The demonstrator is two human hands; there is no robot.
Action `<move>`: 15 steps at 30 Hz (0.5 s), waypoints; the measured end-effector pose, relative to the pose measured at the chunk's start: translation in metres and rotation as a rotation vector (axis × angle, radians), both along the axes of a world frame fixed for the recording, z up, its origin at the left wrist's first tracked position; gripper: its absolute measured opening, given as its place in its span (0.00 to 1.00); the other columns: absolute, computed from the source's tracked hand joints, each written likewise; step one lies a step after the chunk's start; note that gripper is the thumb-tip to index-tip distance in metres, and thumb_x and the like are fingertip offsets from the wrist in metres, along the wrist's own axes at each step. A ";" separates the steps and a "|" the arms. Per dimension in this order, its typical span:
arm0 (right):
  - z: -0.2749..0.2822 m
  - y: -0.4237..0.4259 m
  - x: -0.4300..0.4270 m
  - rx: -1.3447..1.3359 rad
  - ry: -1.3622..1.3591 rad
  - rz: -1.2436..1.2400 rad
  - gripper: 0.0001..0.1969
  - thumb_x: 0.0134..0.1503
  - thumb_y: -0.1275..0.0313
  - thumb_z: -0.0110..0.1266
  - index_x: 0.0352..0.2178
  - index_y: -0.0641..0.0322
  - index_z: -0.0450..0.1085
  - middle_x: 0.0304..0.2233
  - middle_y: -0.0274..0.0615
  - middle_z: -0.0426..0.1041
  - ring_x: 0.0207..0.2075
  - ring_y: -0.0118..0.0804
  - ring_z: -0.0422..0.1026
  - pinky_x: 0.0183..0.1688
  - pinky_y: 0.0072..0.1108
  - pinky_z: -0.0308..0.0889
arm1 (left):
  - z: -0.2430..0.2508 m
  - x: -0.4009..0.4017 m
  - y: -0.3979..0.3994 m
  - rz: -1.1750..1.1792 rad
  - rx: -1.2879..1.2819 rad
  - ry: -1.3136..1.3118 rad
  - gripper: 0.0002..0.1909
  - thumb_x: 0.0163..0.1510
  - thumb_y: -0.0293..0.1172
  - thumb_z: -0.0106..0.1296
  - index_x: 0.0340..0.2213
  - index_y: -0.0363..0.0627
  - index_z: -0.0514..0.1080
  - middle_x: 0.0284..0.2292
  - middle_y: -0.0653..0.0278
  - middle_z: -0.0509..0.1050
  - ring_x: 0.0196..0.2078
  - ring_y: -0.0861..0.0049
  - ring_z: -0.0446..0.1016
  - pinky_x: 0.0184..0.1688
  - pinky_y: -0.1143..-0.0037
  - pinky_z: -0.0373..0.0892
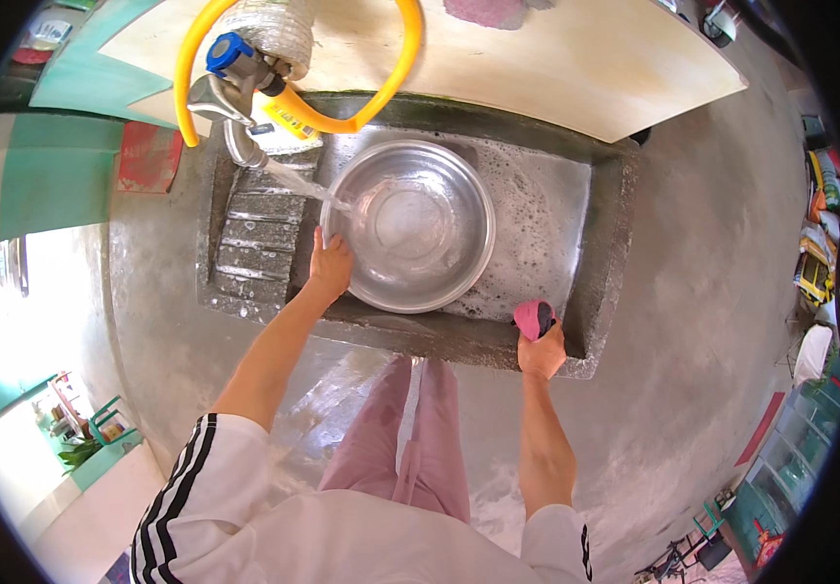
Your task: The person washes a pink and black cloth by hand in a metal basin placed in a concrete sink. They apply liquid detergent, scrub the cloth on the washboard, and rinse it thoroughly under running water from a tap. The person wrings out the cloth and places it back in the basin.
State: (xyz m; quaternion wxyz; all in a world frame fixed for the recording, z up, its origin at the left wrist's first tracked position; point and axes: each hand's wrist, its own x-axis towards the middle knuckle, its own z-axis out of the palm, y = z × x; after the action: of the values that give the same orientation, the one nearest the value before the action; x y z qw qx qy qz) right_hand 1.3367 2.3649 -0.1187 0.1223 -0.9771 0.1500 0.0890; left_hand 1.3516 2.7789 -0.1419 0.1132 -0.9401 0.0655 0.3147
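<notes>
A round stainless-steel basin [409, 226] sits in a stone sink [613, 241], with some clear water inside it. My left hand [331, 266] grips the basin's left rim. Water [303, 182] runs from a metal faucet [241, 142] into the basin at its upper left. My right hand [543, 352] is at the sink's lower right corner and holds a pink and black pad [533, 320]; its exact kind is unclear. Sudsy water [537, 212] covers the sink floor right of the basin.
A ridged washboard slab [256, 244] forms the sink's left side. A yellow hose [409, 44] loops above the sink's back edge beside a blue-handled valve [229, 52]. A pale board or wall [537, 66] stands behind. Wet concrete floor [697, 255] surrounds the sink.
</notes>
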 end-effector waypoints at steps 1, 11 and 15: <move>0.001 -0.001 0.000 -0.006 0.010 -0.003 0.26 0.40 0.63 0.60 0.40 0.60 0.62 0.36 0.47 0.71 0.38 0.50 0.72 0.38 0.37 0.69 | 0.002 0.001 0.001 0.007 0.044 -0.030 0.15 0.49 0.35 0.49 0.38 0.45 0.75 0.46 0.64 0.71 0.57 0.69 0.60 0.62 0.53 0.40; 0.002 0.004 0.000 -0.016 0.009 0.000 0.25 0.40 0.63 0.59 0.40 0.61 0.62 0.36 0.48 0.71 0.37 0.52 0.72 0.37 0.38 0.69 | -0.018 0.070 0.018 2.099 -1.779 -0.382 0.09 0.53 0.34 0.44 0.31 0.41 0.69 0.34 0.59 0.71 0.37 0.67 0.70 0.37 0.66 0.69; 0.000 -0.007 -0.002 -0.045 -0.032 0.011 0.25 0.40 0.63 0.59 0.40 0.61 0.62 0.35 0.48 0.71 0.36 0.52 0.72 0.36 0.39 0.69 | -0.027 0.095 0.012 2.304 -2.191 -0.094 0.06 0.52 0.25 0.41 0.24 0.42 0.66 0.23 0.62 0.68 0.28 0.71 0.68 0.35 0.71 0.69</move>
State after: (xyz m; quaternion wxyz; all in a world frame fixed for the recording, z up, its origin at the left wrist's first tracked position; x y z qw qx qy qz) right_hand 1.3348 2.3583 -0.1192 0.1019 -0.9817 0.1446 0.0706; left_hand 1.4465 2.7912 -0.1690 0.8756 0.1163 0.4689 -0.0028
